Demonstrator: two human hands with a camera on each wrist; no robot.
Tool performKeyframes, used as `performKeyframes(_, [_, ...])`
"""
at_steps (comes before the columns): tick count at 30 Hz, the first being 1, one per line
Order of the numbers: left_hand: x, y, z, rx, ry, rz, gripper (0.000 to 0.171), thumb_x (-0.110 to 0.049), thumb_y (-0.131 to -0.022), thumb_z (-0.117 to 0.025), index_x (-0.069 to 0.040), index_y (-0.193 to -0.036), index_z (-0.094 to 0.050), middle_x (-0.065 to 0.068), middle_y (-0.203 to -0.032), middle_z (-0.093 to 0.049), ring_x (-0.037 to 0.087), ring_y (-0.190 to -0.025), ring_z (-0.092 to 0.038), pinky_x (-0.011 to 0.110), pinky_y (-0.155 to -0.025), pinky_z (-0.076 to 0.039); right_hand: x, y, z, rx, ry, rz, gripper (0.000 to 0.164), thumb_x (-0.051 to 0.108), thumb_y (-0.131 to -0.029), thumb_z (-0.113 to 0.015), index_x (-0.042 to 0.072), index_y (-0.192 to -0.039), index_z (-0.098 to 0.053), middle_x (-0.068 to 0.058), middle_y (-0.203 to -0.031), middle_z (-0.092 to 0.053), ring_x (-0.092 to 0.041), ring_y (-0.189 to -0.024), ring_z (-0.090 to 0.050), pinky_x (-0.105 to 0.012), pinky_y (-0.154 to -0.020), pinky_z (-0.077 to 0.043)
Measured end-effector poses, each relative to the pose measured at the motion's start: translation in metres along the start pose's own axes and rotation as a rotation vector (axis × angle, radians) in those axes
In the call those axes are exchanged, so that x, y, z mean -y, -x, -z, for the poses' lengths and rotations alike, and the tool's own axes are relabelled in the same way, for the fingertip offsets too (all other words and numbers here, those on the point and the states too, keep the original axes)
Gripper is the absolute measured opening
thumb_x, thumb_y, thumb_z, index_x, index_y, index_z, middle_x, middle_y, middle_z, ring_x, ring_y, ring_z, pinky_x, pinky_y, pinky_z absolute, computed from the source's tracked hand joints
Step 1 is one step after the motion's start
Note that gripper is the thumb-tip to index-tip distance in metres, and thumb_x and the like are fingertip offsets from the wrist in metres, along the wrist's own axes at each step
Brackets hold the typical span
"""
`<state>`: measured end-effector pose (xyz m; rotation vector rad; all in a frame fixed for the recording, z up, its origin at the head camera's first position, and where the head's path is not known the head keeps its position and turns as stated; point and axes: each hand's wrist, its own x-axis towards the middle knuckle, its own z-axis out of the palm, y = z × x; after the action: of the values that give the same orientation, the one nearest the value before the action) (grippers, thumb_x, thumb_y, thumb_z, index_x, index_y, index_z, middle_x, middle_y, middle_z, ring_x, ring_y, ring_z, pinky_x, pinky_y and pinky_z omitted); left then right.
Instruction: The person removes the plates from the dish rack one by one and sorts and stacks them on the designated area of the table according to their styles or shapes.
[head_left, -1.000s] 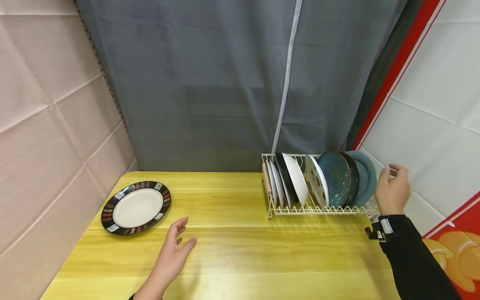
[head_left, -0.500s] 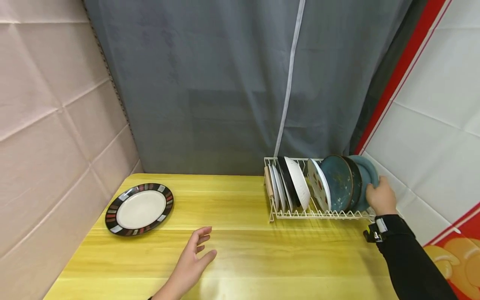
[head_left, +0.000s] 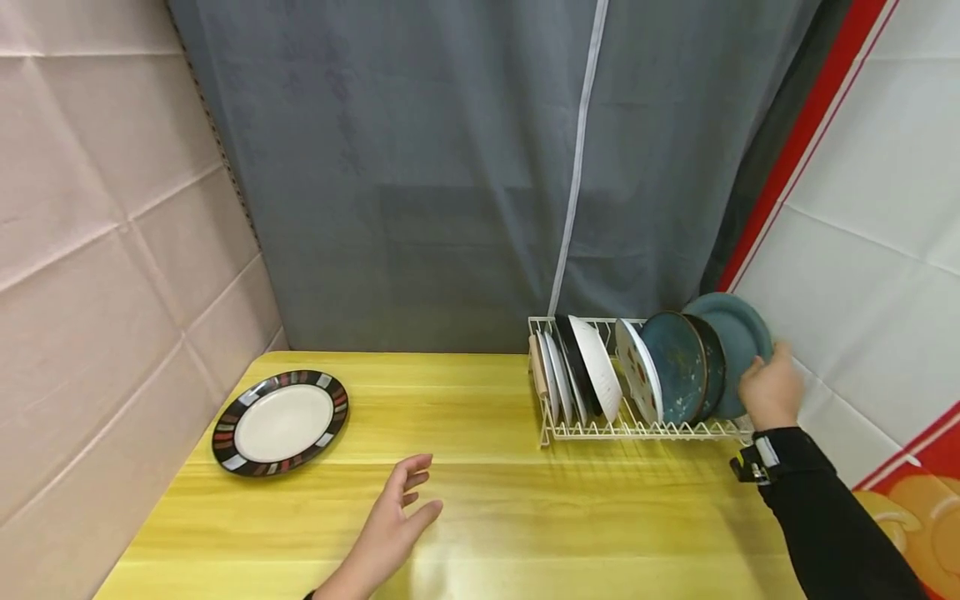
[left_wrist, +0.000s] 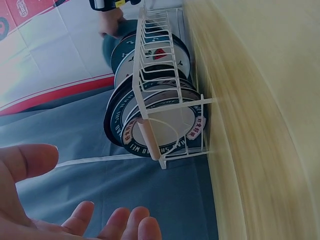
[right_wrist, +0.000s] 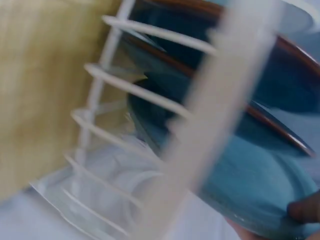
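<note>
At the right end of a white wire dish rack [head_left: 633, 429], my right hand [head_left: 772, 387] pinches the rim of a plain teal plate [head_left: 738, 337]. In the right wrist view the thumb [right_wrist: 305, 209] lies over the face of that teal plate [right_wrist: 260, 180], which tilts beside the rack's bars. Next to it stand a dark brown-rimmed plate [head_left: 711, 367] and a speckled blue plate [head_left: 671, 367]. My left hand [head_left: 390, 521] hovers over the table with fingers apart, holding nothing. Its fingers [left_wrist: 80, 217] also show in the left wrist view, away from the rack.
Farther left in the rack are a strawberry-patterned plate [head_left: 637, 367], a white bowl [head_left: 597, 367] and several other plates. An oval plate with a dark patterned rim [head_left: 333, 417] lies on the wooden table [head_left: 480, 533] at left. A grey curtain [head_left: 420, 192] hangs behind.
My right hand has come in from the right and taken hold of the teal plate, which has risen slightly and shifted right. My left hand has moved a little to the right.
</note>
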<state>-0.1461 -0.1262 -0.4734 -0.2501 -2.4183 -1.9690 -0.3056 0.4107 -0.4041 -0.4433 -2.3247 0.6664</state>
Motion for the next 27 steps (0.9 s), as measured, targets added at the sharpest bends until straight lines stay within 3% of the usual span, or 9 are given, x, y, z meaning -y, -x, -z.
performKeyframes(7, [0.000, -0.001, 0.000, 0.014, 0.022, 0.031, 0.058, -0.013, -0.097, -0.071, -0.004, -0.147, -0.044, 0.013, -0.150, -0.046, 0.040, -0.136, -0.043, 0.064, -0.111, -0.035, 0.020, -0.002, 0.040, -0.277, -0.176, -0.067, 0.042, 0.019, -0.108, -0.041, -0.006, -0.142, -0.044, -0.042, -0.122, -0.056, -0.064, -0.113, -0.049, -0.071, -0.095, -0.035])
performKeyframes(13, [0.001, -0.001, 0.003, 0.011, 0.018, 0.042, 0.059, -0.013, -0.097, -0.070, -0.003, -0.148, -0.042, 0.015, -0.151, -0.045, 0.041, -0.136, -0.043, 0.064, -0.112, -0.033, 0.039, 0.002, 0.065, -0.436, -0.350, -0.111, 0.039, 0.021, -0.107, -0.047, 0.011, -0.144, -0.051, -0.015, -0.141, -0.059, -0.026, -0.133, -0.051, -0.035, -0.115, -0.036])
performKeyframes(17, [0.003, -0.001, 0.005, -0.003, 0.018, 0.037, 0.058, -0.013, -0.097, -0.070, -0.003, -0.147, -0.042, 0.015, -0.152, -0.045, 0.042, -0.136, -0.043, 0.064, -0.112, -0.033, 0.055, 0.011, 0.071, -0.459, -0.443, -0.099, 0.040, 0.017, -0.107, -0.048, 0.015, -0.147, -0.048, -0.003, -0.146, -0.055, -0.008, -0.134, -0.046, -0.022, -0.114, -0.031])
performKeyframes(23, [0.004, -0.001, 0.007, -0.014, 0.014, 0.025, 0.057, -0.013, -0.097, -0.069, -0.003, -0.147, -0.042, 0.016, -0.152, -0.045, 0.042, -0.136, -0.044, 0.064, -0.112, -0.034, 0.077, 0.034, 0.077, -0.443, -0.623, -0.139, 0.043, 0.005, -0.106, -0.047, 0.013, -0.147, -0.047, 0.001, -0.146, -0.050, -0.010, -0.133, -0.043, -0.019, -0.111, -0.031])
performKeyframes(27, [0.005, -0.001, 0.007, -0.030, 0.031, 0.020, 0.056, -0.010, -0.098, -0.068, -0.002, -0.147, -0.042, 0.017, -0.151, -0.045, 0.042, -0.135, -0.044, 0.063, -0.112, -0.034, 0.090, 0.051, 0.077, -0.394, -0.934, -0.163, 0.044, -0.006, -0.102, -0.047, 0.009, -0.143, -0.050, -0.005, -0.142, -0.052, -0.017, -0.134, -0.044, -0.017, -0.108, -0.036])
